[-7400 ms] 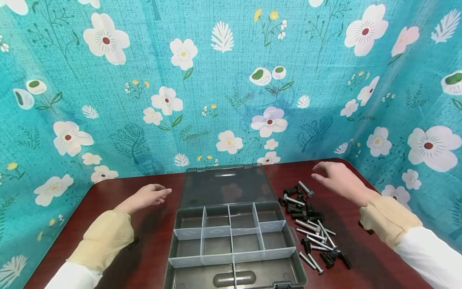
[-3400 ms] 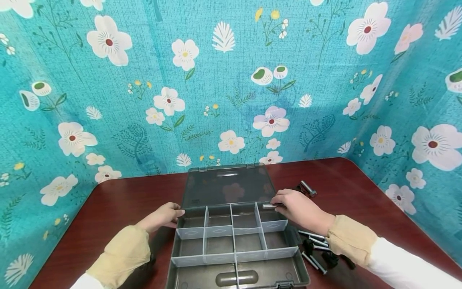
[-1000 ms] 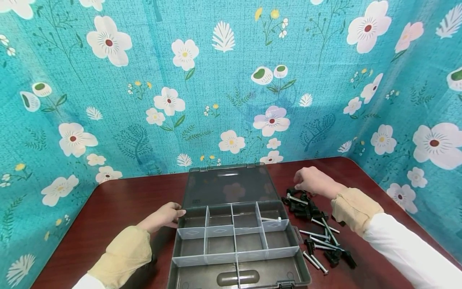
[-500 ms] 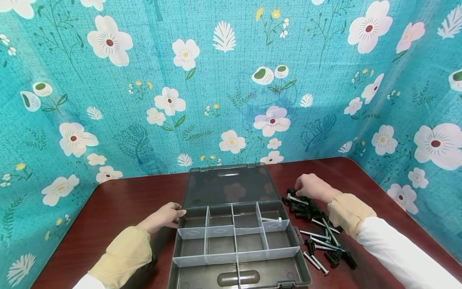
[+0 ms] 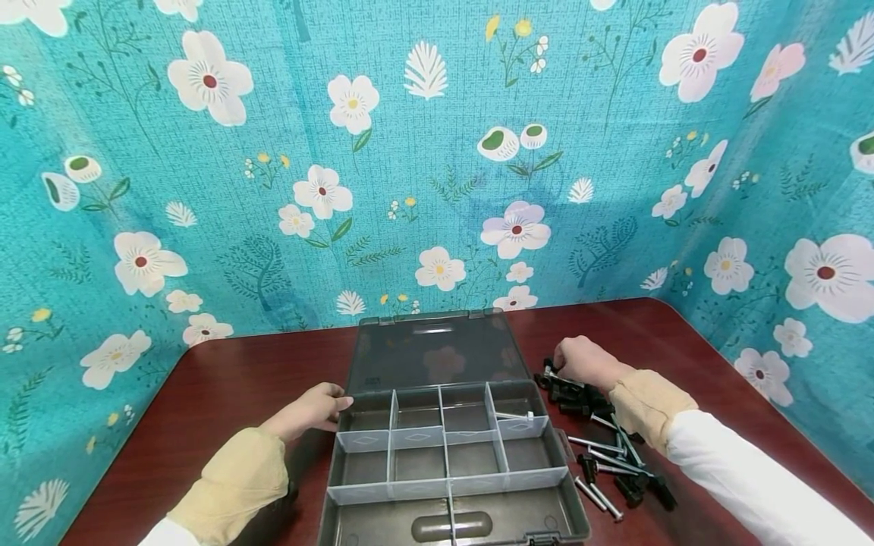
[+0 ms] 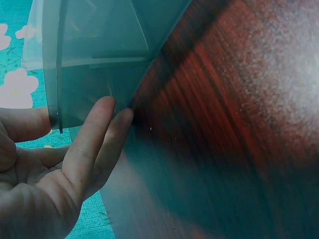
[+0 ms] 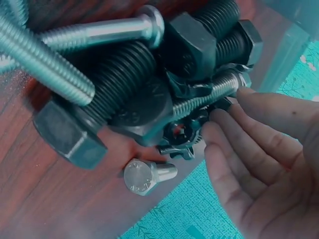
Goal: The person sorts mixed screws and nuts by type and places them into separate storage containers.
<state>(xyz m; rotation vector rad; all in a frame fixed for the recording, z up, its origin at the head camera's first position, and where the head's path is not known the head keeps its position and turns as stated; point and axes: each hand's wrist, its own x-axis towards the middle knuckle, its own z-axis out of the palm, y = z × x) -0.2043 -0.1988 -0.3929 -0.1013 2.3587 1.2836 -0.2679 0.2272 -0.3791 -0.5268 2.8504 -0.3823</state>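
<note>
A grey translucent compartment box (image 5: 447,485) lies on the table, its lid (image 5: 430,353) folded back flat. One silver bolt (image 5: 515,415) lies in its far right compartment. My left hand (image 5: 315,408) holds the box's far left corner; in the left wrist view the thumb is on one side of the wall and straight fingers touch the other. My right hand (image 5: 589,362) reaches into the far end of a pile of bolts (image 5: 570,394). In the right wrist view, its thumb tip is by the head of a silver bolt (image 7: 214,94), fingertips beside small black parts.
Thick black bolts (image 7: 134,99) and a short silver bolt (image 7: 142,175) lie around the right hand. Long thin silver bolts (image 5: 604,455) and black pieces (image 5: 628,489) lie nearer, right of the box. A floral blue cloth (image 5: 437,152) hangs behind the dark red table (image 5: 273,349).
Earlier, the left hand moved to the box corner and the right hand put a silver bolt in the far right compartment. Since then the right hand has returned and lowered onto the pile.
</note>
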